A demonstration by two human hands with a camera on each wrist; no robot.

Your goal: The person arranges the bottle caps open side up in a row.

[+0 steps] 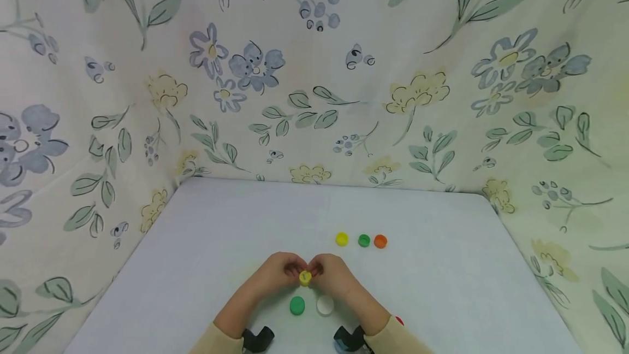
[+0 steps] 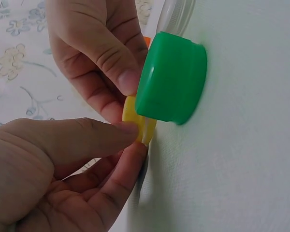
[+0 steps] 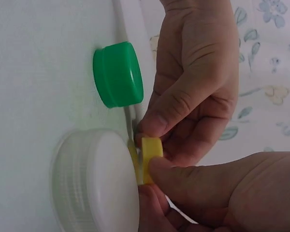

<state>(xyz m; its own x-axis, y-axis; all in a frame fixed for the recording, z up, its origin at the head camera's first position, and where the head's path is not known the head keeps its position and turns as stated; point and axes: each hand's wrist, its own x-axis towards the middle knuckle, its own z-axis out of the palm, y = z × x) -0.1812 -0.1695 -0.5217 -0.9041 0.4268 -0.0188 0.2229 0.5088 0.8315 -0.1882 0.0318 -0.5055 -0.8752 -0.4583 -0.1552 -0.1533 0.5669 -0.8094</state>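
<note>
Both hands meet over the table around a small yellow bottle cap (image 1: 305, 278). My left hand (image 1: 279, 275) pinches its left side between thumb and fingers, and my right hand (image 1: 336, 276) pinches the other side. Seen from the left wrist, the yellow cap (image 2: 131, 112) shows a pale line along one edge and is partly hidden by a green bottle cap (image 2: 170, 79). Nearer my body than the hands, that green cap (image 1: 297, 306) lies on the table, with a white cap (image 1: 325, 305) to its right. The right wrist view shows the white cap's ribbed side (image 3: 70, 183).
Farther back on the white table (image 1: 417, 277), a yellow cap (image 1: 341, 239), a green cap (image 1: 364, 241) and an orange cap (image 1: 380, 241) form a row. A red thing (image 1: 399, 320) peeks out beside the right sleeve. Flowered cloth (image 1: 314, 70) encloses the table's back and sides.
</note>
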